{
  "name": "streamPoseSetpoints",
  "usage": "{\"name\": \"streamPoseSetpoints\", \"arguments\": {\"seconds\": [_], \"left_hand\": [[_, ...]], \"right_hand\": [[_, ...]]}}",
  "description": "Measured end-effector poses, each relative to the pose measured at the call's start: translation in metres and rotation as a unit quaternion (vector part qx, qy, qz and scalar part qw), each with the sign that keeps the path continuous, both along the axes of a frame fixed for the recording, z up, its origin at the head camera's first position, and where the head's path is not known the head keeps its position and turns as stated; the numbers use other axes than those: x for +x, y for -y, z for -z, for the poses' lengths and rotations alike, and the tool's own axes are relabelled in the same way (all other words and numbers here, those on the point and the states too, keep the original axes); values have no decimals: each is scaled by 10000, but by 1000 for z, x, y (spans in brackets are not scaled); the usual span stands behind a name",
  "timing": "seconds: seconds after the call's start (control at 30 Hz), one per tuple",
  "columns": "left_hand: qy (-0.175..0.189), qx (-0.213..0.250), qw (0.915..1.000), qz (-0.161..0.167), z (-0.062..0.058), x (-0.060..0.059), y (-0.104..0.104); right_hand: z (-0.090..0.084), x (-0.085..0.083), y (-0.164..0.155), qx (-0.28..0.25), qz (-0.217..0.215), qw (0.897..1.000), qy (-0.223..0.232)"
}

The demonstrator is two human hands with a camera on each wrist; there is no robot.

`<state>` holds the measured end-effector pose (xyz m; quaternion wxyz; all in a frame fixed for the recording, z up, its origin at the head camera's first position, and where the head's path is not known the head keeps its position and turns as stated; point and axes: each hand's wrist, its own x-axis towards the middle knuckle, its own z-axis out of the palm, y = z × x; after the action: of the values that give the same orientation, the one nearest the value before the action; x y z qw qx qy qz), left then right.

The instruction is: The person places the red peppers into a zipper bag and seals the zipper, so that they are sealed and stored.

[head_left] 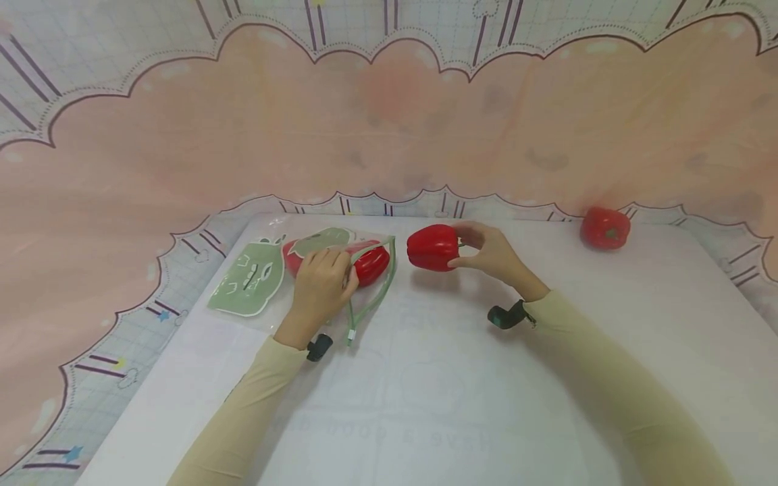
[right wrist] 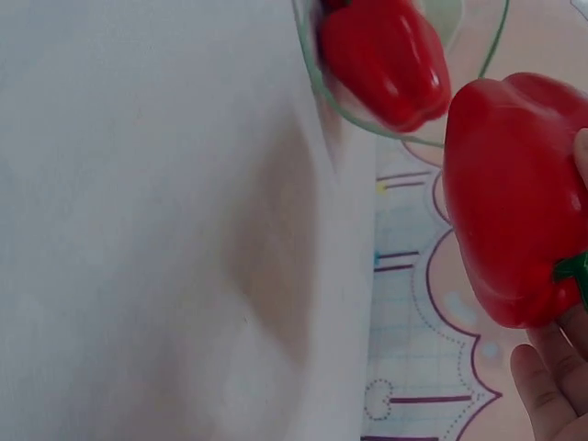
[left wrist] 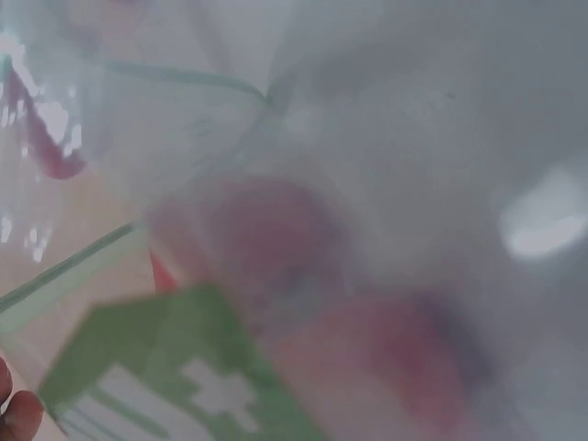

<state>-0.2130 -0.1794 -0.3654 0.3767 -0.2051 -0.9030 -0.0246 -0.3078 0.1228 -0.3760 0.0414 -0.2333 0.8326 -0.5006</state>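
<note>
A red bell pepper [head_left: 432, 248] is held by its stem end between the thumb and fingers of my right hand [head_left: 489, 255], above the table and just right of the bag's mouth. My left hand [head_left: 323, 283] pinches the green-trimmed edge of a clear plastic bag [head_left: 246, 282] with green cartoon prints. Inside the bag lie red bell peppers [head_left: 372, 264], one near the mouth, more behind the print. Through the left wrist view the bag [left wrist: 207, 363] fills most of the picture, its red contents blurred. From the right wrist, the held pepper [right wrist: 514, 197] hangs beside the bag's opening.
Another red bell pepper [head_left: 605, 228] sits at the far right back of the white-covered table [head_left: 425, 378]. A green drawstring [head_left: 373, 307] trails from the bag's mouth. Behind the table hangs a pink and blue patterned cloth [head_left: 389, 128].
</note>
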Motion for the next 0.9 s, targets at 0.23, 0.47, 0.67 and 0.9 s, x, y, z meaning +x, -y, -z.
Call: {"name": "streamPoseSetpoints", "arguments": {"seconds": [0.23, 0.47, 0.67, 0.9], "left_hand": [[110, 2, 9999, -57, -1, 0, 0], [103, -43, 9999, -80, 0, 0, -1], [99, -67, 9999, -91, -1, 0, 0], [71, -69, 9999, -70, -2, 1, 0]], "right_hand": [[5, 1, 15, 9, 4, 9999, 138], [10, 2, 27, -121, -74, 9998, 164], [14, 1, 35, -73, -80, 9997, 215], [16, 3, 43, 119, -11, 9996, 274]]}}
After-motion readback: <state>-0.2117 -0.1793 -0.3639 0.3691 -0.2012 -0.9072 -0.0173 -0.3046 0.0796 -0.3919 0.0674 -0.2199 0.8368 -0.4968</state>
